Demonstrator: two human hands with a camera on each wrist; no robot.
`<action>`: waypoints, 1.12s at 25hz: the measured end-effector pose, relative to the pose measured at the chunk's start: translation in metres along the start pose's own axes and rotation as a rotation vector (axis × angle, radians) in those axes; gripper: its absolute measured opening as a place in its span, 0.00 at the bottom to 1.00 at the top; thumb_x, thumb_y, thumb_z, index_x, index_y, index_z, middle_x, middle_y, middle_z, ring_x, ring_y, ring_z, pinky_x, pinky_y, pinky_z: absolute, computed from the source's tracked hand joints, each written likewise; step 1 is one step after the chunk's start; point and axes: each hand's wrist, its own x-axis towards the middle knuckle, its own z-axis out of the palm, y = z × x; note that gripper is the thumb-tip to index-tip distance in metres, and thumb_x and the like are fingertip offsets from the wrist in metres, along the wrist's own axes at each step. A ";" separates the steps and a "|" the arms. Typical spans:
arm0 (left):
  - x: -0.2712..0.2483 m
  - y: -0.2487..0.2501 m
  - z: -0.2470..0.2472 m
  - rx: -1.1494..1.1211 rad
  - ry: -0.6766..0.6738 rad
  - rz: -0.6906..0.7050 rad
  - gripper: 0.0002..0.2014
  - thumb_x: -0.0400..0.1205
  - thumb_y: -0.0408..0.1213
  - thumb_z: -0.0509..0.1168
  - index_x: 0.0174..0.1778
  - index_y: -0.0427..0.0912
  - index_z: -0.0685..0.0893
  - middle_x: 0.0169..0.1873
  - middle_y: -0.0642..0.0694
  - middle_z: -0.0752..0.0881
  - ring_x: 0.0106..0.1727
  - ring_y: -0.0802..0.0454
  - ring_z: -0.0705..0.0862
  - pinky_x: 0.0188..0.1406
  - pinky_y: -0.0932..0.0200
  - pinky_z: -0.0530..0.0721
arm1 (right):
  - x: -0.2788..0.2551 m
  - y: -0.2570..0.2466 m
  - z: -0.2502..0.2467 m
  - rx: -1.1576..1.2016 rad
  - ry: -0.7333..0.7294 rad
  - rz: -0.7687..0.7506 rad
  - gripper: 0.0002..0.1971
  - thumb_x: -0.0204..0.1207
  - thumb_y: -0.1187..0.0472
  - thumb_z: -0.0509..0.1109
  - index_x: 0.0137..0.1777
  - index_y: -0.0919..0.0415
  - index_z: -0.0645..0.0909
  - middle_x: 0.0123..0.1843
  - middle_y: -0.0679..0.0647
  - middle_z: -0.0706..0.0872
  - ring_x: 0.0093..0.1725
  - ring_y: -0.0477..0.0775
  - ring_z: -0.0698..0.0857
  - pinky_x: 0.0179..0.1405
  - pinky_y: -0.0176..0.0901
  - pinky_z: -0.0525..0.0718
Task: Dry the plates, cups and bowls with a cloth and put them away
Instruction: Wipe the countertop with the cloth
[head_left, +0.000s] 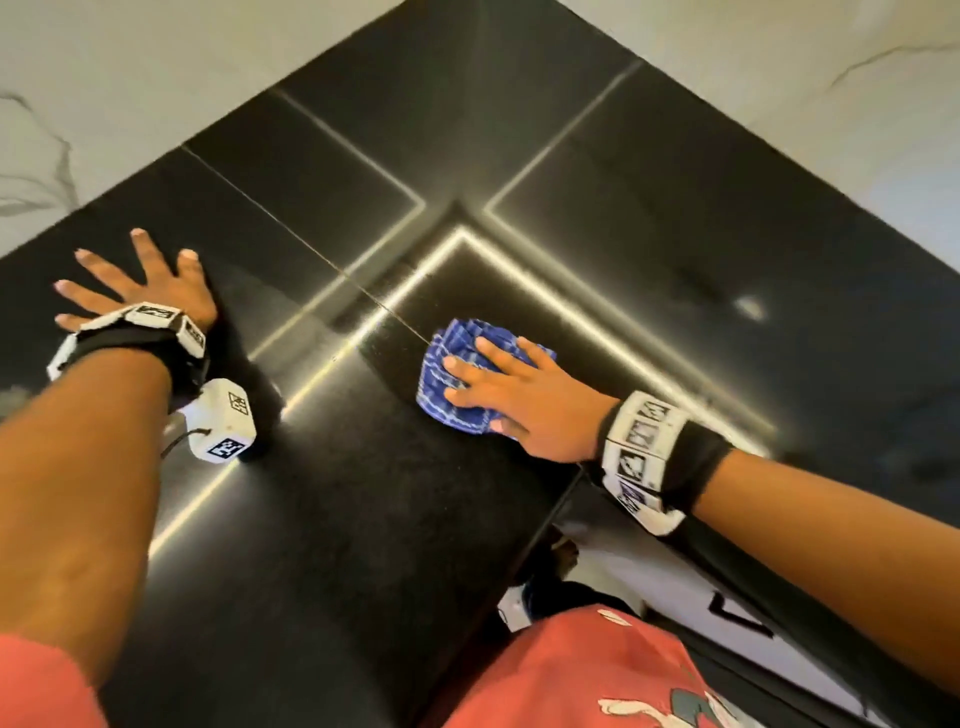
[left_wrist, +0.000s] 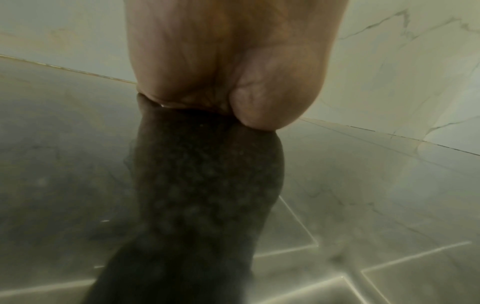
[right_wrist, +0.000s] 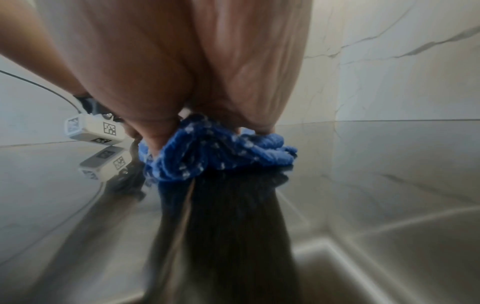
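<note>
One blue cloth (head_left: 470, 376) lies bunched under the right hand (head_left: 524, 397), fingers flat, pressing; left hand (head_left: 140, 283) splayed, well apart on the tabletop (head_left: 363, 519).

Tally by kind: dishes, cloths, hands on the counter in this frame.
Plates, cups, bowls: 0 in view
Blue cloth: 1, bunched under the right hand
Hands flat on the black counter: 2, the left hand bare on the stone, the right hand pressing the cloth
Total: 3
</note>
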 end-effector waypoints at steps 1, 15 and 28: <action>0.000 0.001 0.001 0.002 0.005 0.002 0.32 0.86 0.63 0.38 0.86 0.57 0.43 0.85 0.38 0.38 0.83 0.26 0.38 0.79 0.27 0.37 | -0.017 0.000 0.009 0.024 0.014 -0.007 0.30 0.84 0.63 0.61 0.82 0.42 0.59 0.86 0.39 0.44 0.85 0.54 0.38 0.80 0.62 0.36; -0.186 0.074 0.032 -0.410 0.244 0.779 0.13 0.82 0.39 0.64 0.56 0.36 0.88 0.62 0.35 0.84 0.67 0.37 0.80 0.70 0.46 0.71 | -0.135 0.009 0.045 0.963 0.421 0.255 0.15 0.81 0.71 0.63 0.64 0.61 0.83 0.59 0.53 0.88 0.58 0.45 0.83 0.64 0.41 0.77; -0.449 0.084 0.129 -1.290 -1.034 0.194 0.23 0.83 0.52 0.55 0.67 0.43 0.81 0.60 0.42 0.89 0.59 0.47 0.89 0.50 0.54 0.88 | -0.256 -0.044 0.114 1.859 0.894 0.279 0.12 0.78 0.63 0.63 0.60 0.65 0.78 0.57 0.60 0.86 0.57 0.57 0.84 0.61 0.53 0.82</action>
